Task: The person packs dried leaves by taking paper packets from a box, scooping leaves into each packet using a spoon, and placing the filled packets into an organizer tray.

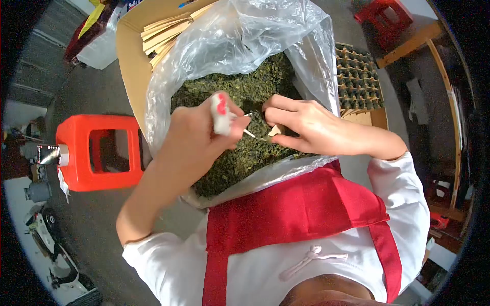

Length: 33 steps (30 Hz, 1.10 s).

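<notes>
My left hand [201, 125] is closed around a thin tool with two pale prongs [249, 133], over a heap of dried green leaves [219, 168]. A white wrap with red marks [221, 113] shows at its fingers; whether it covers a finger or belongs to the tool I cannot tell. Facing the prongs, my right hand [301, 122] pinches a small tan paper piece [276, 130] just above the leaves. The leaves lie in a clear plastic bag [240, 41] that lines a cardboard box [130, 71].
Flat tan paper pieces [166, 35] lie at the box's upper left. Right of the bag, a carton [378, 118] holds rows of small leaf-filled packets [357, 76]. An orange-red stool [76, 153] stands left, with a phone [48, 154] at its edge. Another red stool [385, 20] is upper right.
</notes>
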Motion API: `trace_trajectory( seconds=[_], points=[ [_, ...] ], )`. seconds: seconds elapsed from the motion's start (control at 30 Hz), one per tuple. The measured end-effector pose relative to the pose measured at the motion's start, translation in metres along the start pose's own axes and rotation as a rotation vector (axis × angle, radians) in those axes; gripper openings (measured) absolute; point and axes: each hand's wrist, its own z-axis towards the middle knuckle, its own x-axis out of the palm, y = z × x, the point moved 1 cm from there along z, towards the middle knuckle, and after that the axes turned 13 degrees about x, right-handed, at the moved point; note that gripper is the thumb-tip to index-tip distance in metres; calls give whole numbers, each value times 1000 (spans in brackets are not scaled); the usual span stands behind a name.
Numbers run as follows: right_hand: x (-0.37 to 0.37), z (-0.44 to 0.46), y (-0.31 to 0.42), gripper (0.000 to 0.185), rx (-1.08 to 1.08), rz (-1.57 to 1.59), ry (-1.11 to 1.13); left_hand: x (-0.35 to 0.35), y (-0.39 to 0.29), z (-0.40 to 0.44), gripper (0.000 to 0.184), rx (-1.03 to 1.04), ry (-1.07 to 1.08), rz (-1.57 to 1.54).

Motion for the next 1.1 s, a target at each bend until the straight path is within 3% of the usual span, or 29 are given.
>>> trace_trajectory(
  seconds=[0.23, 0.37, 0.47, 0.5, 0.6, 0.63, 0.73, 0.77, 0.9, 1.0, 1.1],
  points=[
    [-1, -3, -1, 30, 10, 1, -36, -7, -32, 19, 21, 65, -25, 236],
    [0, -4, -1, 30, 10, 28, -16, 3, -19, 26, 19, 253, 98, 316],
    [-1, -4, -1, 30, 19, 19, -14, -5, -36, 29, 21, 236, 50, 376],
    [-2, -5, 0, 29, 27, 26, -15, -6, -42, 31, 21, 174, 36, 331],
    [1, -5, -1, 30, 13, 62, -48, 10, -17, 39, 17, 366, 137, 285],
    [2, -5, -2, 30, 3, 75, -65, 13, -15, 41, 18, 258, 193, 224],
    [-1, -7, -3, 30, 33, 20, -46, 9, -22, 40, 17, 391, 94, 350],
    [-1, -7, -3, 29, 35, 20, -52, 6, -24, 38, 17, 295, 57, 322],
    [-1, -7, -5, 29, 21, 21, -53, 19, -10, 38, 18, 239, 110, 116],
    [-4, -8, -3, 28, 15, 18, -53, 10, -23, 33, 18, 242, 46, 234],
    [-2, -9, -5, 30, 5, 13, -61, -5, -37, 22, 17, 88, -126, 214]
  ],
)
